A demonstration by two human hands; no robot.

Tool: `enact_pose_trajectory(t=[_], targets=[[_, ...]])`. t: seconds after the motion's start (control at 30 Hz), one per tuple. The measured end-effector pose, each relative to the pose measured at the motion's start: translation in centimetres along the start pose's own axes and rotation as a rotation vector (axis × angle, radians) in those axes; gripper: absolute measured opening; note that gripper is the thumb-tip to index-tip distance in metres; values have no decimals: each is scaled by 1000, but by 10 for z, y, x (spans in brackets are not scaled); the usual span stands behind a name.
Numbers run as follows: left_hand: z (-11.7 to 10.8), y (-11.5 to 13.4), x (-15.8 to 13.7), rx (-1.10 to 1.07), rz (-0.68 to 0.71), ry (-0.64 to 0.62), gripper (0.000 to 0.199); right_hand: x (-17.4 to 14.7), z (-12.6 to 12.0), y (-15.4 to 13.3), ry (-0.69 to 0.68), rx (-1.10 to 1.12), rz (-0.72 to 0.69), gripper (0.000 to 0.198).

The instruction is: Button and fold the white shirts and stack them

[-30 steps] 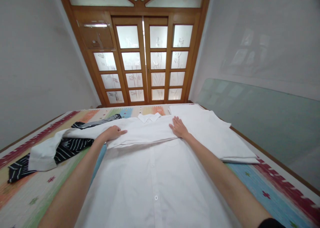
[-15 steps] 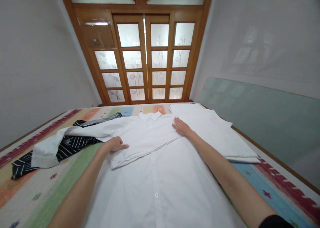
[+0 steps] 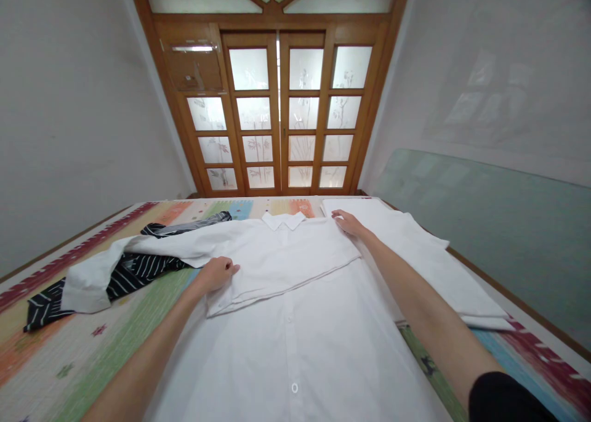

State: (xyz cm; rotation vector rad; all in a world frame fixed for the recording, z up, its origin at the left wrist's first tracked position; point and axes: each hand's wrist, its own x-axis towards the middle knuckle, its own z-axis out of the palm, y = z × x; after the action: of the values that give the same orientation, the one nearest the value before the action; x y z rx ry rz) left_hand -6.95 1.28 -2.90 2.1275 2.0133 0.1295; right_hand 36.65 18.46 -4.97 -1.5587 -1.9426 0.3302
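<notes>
A white button-up shirt lies front side up, its collar pointing away from me. One sleeve is folded across the chest, and the other sleeve stretches out to the left. My left hand is closed at the cuff end of the folded sleeve, with the thumb and fingers pinching the cloth. At the right shoulder, my right hand has its fingers curled on the shirt's edge.
A black-and-white striped garment lies partly under the outstretched sleeve. Folded white cloth sits at the right. Beneath everything is a colourful striped bedcover. Beyond stand wooden glass-paned doors, with walls on both sides.
My right hand has gone from lying flat on the shirt to curling its fingers at the shoulder. My left hand's extended finger has drawn in to a pinch. The view has shifted slightly.
</notes>
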Motion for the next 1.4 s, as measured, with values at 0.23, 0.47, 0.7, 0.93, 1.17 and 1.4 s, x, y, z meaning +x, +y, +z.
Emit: enact_pose_trajectory(t=[0.23, 0.47, 0.7, 0.93, 1.17, 1.4], targets=[[31, 15, -17, 62, -162, 308, 39, 21, -12, -14, -238, -158, 72, 32], [35, 8, -11, 23, -126, 402, 39, 26, -7, -6, -235, -363, 33, 44], [38, 5, -9, 10, -85, 409, 38, 20, 7, -2, -179, -444, 59, 59], [23, 8, 7, 36, -78, 385, 39, 11, -1, -13, -72, -424, 111, 45], [1, 16, 30, 171, -157, 212, 43, -31, 26, -40, -238, -529, -54, 64], [8, 6, 19, 147, -171, 96, 48, -67, 38, -16, -264, -555, -118, 76]])
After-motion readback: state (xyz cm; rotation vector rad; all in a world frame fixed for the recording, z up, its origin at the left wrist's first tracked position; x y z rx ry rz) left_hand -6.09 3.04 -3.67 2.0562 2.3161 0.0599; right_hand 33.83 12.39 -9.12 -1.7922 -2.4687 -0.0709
